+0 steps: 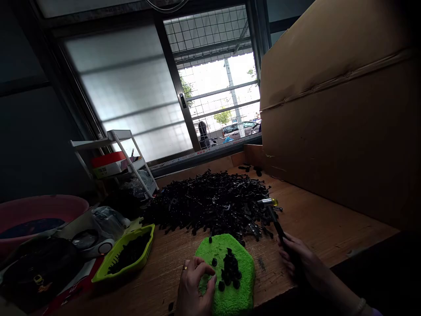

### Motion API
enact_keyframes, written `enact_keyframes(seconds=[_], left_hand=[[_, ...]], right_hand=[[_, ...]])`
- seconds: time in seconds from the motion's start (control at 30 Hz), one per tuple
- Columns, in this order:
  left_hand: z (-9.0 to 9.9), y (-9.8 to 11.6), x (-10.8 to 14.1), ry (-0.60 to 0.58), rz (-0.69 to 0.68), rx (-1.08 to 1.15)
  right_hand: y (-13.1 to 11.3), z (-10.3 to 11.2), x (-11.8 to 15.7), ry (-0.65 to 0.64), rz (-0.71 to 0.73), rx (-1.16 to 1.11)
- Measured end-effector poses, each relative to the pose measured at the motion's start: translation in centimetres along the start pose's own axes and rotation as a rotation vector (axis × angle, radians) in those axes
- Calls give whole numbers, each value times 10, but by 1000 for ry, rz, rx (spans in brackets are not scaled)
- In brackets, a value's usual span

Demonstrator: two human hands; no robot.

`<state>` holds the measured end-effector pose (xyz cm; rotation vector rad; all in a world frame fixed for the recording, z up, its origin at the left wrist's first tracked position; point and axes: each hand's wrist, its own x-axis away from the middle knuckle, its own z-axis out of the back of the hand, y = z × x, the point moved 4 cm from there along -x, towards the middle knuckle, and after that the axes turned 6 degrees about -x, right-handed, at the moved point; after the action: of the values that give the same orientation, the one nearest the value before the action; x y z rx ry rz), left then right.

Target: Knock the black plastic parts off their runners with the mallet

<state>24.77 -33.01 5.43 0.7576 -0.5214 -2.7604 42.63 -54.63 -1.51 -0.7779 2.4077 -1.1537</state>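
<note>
My right hand (297, 256) is wrapped round the black handle of a small hammer (278, 224), whose head is silver with a yellow tip. The hammer head is raised at the right edge of the heap of black parts. Over the left side of a fluffy green cloth pad (245, 289), my left hand (195, 285) has thumb and index finger drawn together in a pinch. Whatever sits between those fingertips, if anything, is too small to make out. Small round black pieces (231, 267) lie clustered on the pad, just right of the left fingertips.
A large heap of slim black parts (210, 199) covers the middle of the wooden table (312, 210). To the left stand a yellow-green basket (149, 245) of black pieces, a white shelf rack (123, 136) and a pink basin (74, 202). A big cardboard box (335, 131) walls the right side.
</note>
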Motion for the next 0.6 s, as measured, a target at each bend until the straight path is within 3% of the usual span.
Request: enact_keyframes(seconds=[0.13, 0.23, 0.33, 0.43, 0.53, 0.6], left_hand=[[5, 12, -27, -29, -29, 58], [-3, 35, -68, -63, -170, 48], [-29, 63, -109, -112, -356, -28], [-66, 86, -134, -241, -527, -84], [-95, 96, -147, -373, -546, -9], [-102, 97, -153, -389, -499, 80]], right_hand=[[-1, 0, 0, 6, 25, -27], [-1, 0, -2, 9, 41, -30], [0, 0, -5, 11, 59, -27], [0, 0, -6, 16, 73, -30], [-2, 1, -7, 25, 73, -44], [-3, 2, -6, 30, 66, -58]])
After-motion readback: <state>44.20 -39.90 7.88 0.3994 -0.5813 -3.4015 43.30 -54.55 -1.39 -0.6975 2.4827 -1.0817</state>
